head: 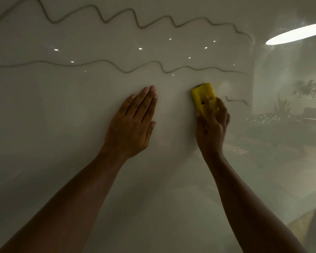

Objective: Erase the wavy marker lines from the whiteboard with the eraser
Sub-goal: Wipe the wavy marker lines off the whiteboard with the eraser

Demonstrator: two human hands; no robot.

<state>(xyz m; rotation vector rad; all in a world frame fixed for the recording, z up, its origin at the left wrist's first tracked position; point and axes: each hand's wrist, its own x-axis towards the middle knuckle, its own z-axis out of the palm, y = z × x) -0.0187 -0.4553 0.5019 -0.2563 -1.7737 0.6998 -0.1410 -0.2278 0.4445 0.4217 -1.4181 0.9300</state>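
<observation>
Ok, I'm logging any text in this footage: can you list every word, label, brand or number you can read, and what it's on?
None can be read.
The yellow eraser gripped by the right hand: no label or brand visible on the face that shows.
The whiteboard: only wavy marker lines, no letters or numbers.
The left hand rests flat on the board; nothing written near it.

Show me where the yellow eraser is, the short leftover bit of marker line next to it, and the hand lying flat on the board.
yellow eraser [202, 94]: head view, on its bare upper face above the fingers.
leftover marker line [237, 100]: head view, on the middle of the stroke.
left hand [131, 125]: head view, on the back of the hand.
</observation>
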